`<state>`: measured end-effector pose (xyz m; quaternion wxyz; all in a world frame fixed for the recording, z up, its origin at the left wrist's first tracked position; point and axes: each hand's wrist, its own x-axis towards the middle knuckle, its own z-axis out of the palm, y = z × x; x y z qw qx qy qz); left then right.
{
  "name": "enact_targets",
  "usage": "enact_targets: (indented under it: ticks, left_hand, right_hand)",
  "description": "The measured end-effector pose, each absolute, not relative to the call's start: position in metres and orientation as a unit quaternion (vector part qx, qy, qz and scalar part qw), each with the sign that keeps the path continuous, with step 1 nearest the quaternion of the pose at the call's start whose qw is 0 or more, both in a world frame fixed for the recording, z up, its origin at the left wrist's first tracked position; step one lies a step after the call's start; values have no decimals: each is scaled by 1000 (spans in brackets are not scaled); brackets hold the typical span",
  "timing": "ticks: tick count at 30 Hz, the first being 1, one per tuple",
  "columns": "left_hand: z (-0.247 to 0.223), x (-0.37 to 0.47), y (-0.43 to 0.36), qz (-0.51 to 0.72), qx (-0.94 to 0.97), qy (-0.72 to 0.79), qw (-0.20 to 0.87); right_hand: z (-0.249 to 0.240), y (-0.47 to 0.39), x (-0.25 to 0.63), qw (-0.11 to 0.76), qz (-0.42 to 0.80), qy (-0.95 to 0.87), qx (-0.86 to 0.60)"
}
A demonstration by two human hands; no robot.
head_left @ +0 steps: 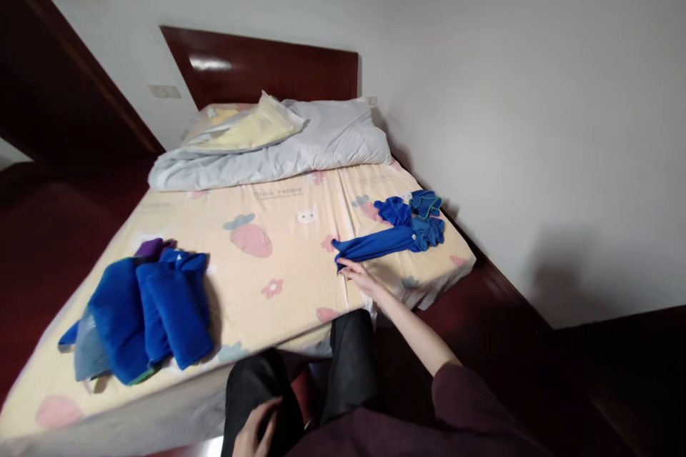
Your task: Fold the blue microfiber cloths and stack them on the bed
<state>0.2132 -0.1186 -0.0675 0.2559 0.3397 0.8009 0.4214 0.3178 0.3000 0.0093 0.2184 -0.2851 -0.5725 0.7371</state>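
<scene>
My right hand [360,278] reaches over the bed's front part and pinches the near left end of a blue cloth [381,243]. The cloth is stretched out to the right, where its far end meets several crumpled blue cloths [394,211], one of them with a green edge [425,203]. My left hand [258,432] rests on my dark-trousered thigh, holding nothing, its fingers loosely bent and apart. On the left of the bed lies a pile of folded blue cloths [174,314], with a purple piece [153,248] and a grey-blue piece [88,350] in it.
The bed [289,257] has a pale yellow sheet printed with strawberries and flowers. A grey quilt [337,132] and a yellow pillow or cover [257,125] lie before the dark wooden headboard [279,71]. A white wall [536,121] runs along the right.
</scene>
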Motion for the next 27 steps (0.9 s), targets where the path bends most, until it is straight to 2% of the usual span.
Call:
enact_targets:
  ticks: [6,12,15,18,23,27]
  left_hand:
    - [-41,210,-83,469,323,798,199]
    - [-31,223,-55,484,396,731,272]
    - [-30,234,-59,467,393,732,303]
    - [-24,239,-64,476,340,752,305]
    - [-3,235,-67,598,146,738,277]
    - [17,235,-72,669,12,658,345]
  right_hand:
    - [-24,149,328,125,816,-518,-222]
    - [-30,54,364,63,844,-493,-201]
    - [-31,45,376,76,843,-474,-242]
    - [-34,53,383,126,828,-457,-299]
    - [-45,75,396,203,783,-380,-448]
    - [-49,82,398,193,828,-266,-454]
